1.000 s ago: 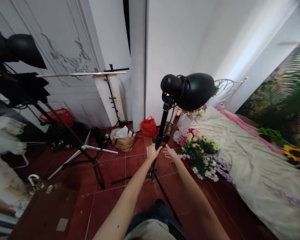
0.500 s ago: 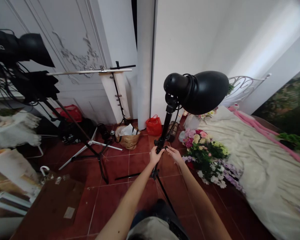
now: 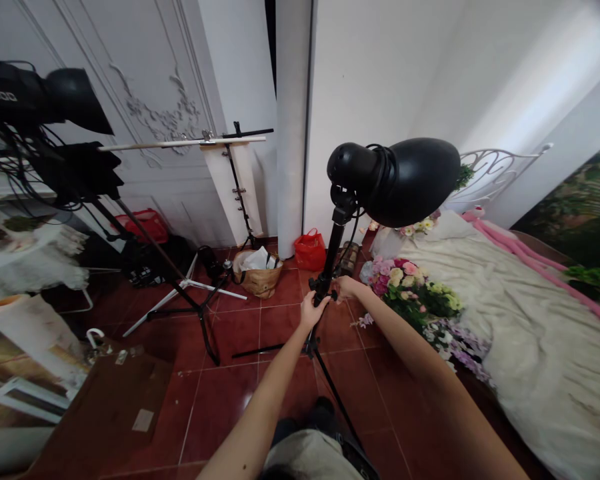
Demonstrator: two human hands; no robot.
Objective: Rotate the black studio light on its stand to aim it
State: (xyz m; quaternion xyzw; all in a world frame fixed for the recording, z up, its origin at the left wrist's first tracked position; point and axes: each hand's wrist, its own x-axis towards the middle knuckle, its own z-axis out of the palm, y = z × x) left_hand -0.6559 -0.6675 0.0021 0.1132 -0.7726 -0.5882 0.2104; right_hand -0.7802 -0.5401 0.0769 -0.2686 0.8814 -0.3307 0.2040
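Observation:
A black light stand pole (image 3: 330, 257) rises from a tripod base, carrying a black dome lamp head (image 3: 395, 183) tilted toward the bed. My left hand (image 3: 310, 310) wraps the pole low down, just under a black collar clamp (image 3: 323, 285). My right hand (image 3: 346, 289) reaches in from the right, its fingers closed against the pole at that clamp. The thin tripod legs (image 3: 325, 380) spread below my hands across the tile floor.
A flower bouquet (image 3: 410, 293) lies right of the stand, beside a bed with cream fabric (image 3: 520, 333). Further stands, black softboxes (image 3: 75, 100), a woven bag (image 3: 257, 277) and a red plastic bag (image 3: 310, 251) occupy the red-tiled floor behind.
My right hand has moved up and in onto the pole at the clamp, and my left hand stays on the pole. The view has shifted slightly.

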